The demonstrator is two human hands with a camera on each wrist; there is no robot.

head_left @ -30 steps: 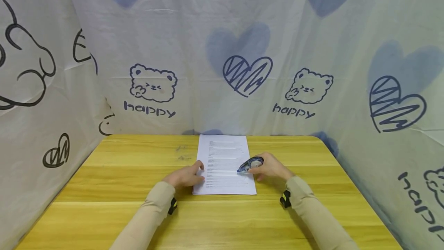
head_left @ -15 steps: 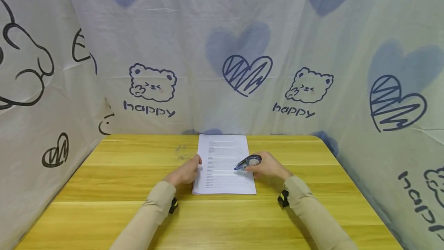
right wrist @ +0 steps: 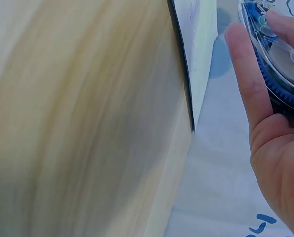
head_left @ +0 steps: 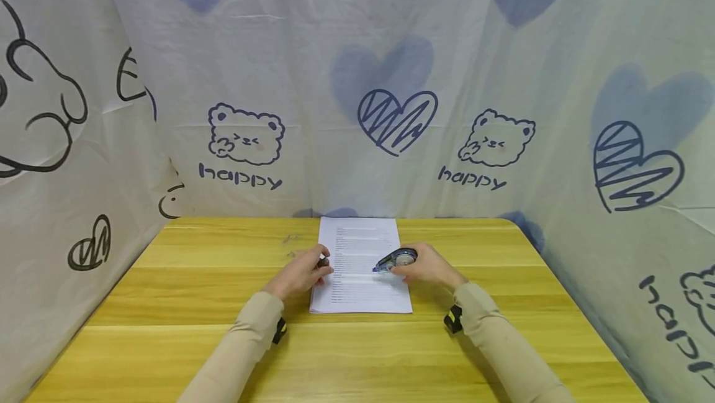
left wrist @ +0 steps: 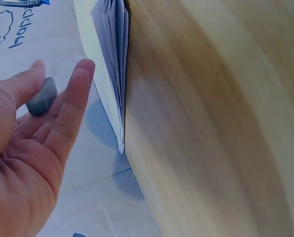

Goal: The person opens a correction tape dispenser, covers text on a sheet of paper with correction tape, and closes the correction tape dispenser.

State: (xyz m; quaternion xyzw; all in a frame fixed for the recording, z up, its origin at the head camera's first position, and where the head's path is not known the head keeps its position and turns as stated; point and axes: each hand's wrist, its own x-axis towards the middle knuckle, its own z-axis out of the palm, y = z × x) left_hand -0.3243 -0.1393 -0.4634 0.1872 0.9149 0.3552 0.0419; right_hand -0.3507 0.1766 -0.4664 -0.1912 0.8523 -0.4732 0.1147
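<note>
In the head view, a printed paper stack (head_left: pixel 363 294) lies at the table's far middle. My right hand (head_left: pixel 427 264) holds a correction tape dispenser (head_left: pixel 403 258) over the sheet's right side, its blue tip pointing left. The right wrist view shows its clear casing and blue toothed wheel (right wrist: pixel 285 89), with thumb and a finger against it. At the sheet's left edge, my left hand (head_left: pixel 301 271) pinches a small dark grey cap-like piece (left wrist: pixel 42 97) between thumb and fingers. The left wrist view has one finger stretched out past it.
The wooden table (head_left: pixel 357 359) ends behind the paper at a pale curtain (head_left: pixel 335 173) with hearts and bears, which also hangs on both sides. Each wrist wears a black strap-like device (head_left: pixel 454 319) below a beige sleeve (head_left: pixel 503 353).
My right hand has moved slightly left with the correction tape dispenser. My left hand has turned, its fingers lifting from the sheet's left edge, and the dark piece now shows between them.
</note>
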